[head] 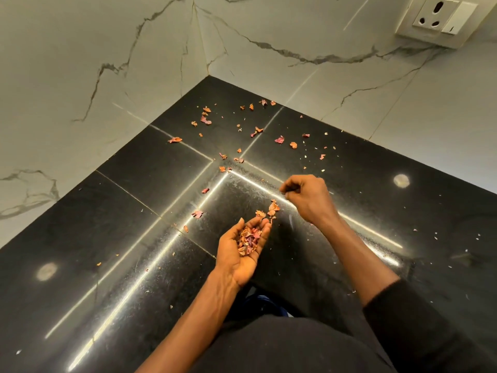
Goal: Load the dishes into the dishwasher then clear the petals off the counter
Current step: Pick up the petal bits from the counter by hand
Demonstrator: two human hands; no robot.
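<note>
Dark clothing [282,348] fills the bottom of the view, and both forearms reach out from it over the black counter [107,265]. The person's left hand [242,254] is turned palm up, its fingers [262,228] loosely cupped rather than clenched, so that a heap of gathered petals [248,239] sits in the hollow without spilling (the palm serves as a bowl). Just beyond those fingertips a few loose petals [273,208] show; whether they are falling or lying on the stone cannot be told. Above them the right hand [306,196] hangs knuckles up, its fingers bunched in toward the thumb; whether a fragment is pinched there is too small to tell. Many scattered petals [205,120] lie well past both sets of fingertips, toward the corner of the marble wall [80,63]. By the look of it, the counter-clearing is partway through, with the far petals left to pick. No dishes or dishwasher are in view.
</note>
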